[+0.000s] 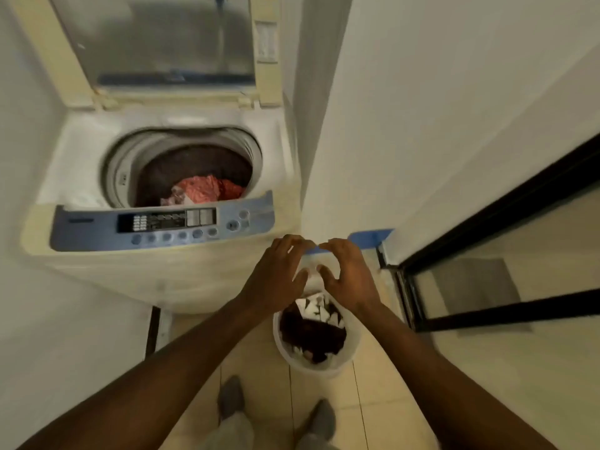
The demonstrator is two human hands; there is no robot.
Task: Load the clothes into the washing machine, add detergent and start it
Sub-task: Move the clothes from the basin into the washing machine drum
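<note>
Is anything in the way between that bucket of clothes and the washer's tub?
Nothing visible. The washer's lid stands open and the tub holds only a red garment, with room left. Both hands hover empty over the bucket.

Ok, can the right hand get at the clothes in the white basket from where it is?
Probably yes: the right hand hovers open just above the basket, and nothing covers the clothes.

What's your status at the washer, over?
Left hand and right hand open, empty, above laundry bucket. Dark clothes remain inside. Washer lid up, pink garment in drum. Nothing blocking.
</note>
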